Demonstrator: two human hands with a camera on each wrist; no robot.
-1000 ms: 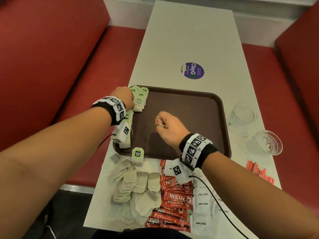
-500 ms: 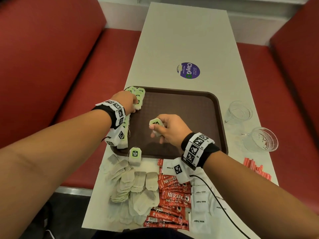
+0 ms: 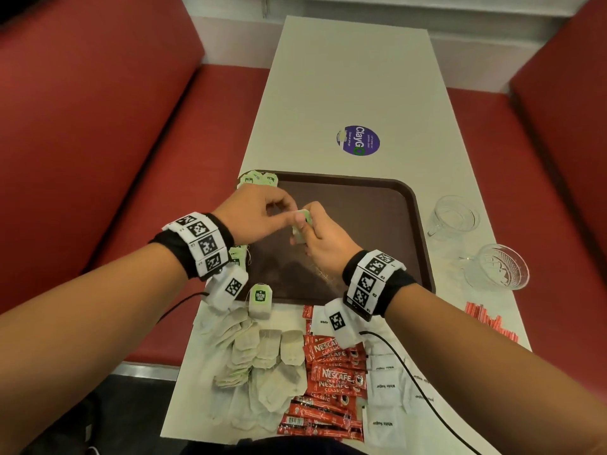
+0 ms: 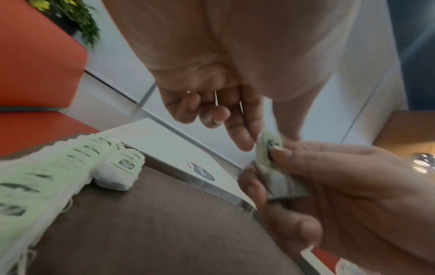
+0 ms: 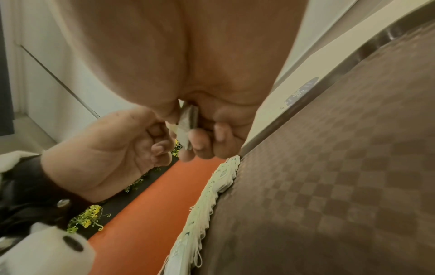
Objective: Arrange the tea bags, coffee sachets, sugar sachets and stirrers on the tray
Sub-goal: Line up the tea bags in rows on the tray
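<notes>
from the head view, your right hand [image 3: 323, 239] pinches a tea bag [image 3: 301, 226] above the brown tray [image 3: 417, 224], and your left hand [image 3: 254, 213] meets it, thumb on the tag. more tea bags line the tray's left edge. in the left wrist view, your left fingers [image 4: 240, 119] curl loosely beside that bag. in the right wrist view, your right fingers [image 5: 200, 143] clamp its edge.

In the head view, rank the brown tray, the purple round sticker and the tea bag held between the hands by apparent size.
1. brown tray, by far the largest.
2. purple round sticker.
3. tea bag, smallest as seen, though fingers of the right hand and left hand hide part of it.
</notes>
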